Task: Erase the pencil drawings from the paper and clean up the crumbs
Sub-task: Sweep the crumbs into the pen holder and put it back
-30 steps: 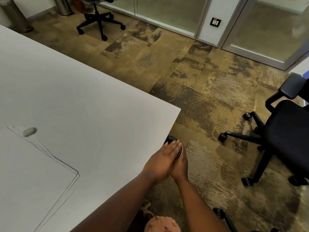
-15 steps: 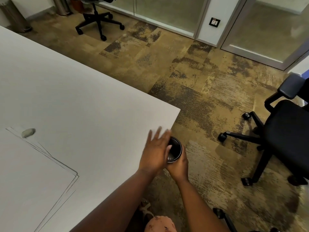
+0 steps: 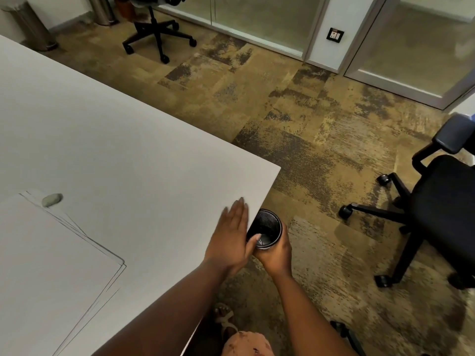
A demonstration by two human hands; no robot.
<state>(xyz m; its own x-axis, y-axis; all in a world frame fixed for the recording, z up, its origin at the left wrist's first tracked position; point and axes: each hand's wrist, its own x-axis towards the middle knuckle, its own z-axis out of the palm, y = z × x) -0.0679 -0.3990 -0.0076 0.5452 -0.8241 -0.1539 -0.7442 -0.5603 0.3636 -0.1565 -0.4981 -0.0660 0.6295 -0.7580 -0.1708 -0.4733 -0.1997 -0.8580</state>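
A stack of white paper sheets (image 3: 51, 265) lies at the left of the white table (image 3: 128, 150), with a grey eraser (image 3: 52, 199) at its far corner. My left hand (image 3: 232, 237) lies flat with straight fingers on the table's right edge. Just beyond that edge, my right hand (image 3: 276, 255) grips a small black mesh cup (image 3: 267, 228) held below table level, its mouth facing up. No crumbs are visible at this size.
A black office chair (image 3: 442, 201) stands on the patterned carpet at the right, another chair (image 3: 156, 29) at the back. A metal bin (image 3: 28, 24) sits at the far left. My sandalled foot (image 3: 226, 319) shows under the table edge.
My left hand has drawn back from over the cup's mouth onto the table edge, fingers flattening. The cup is now uncovered. My right hand keeps holding it.
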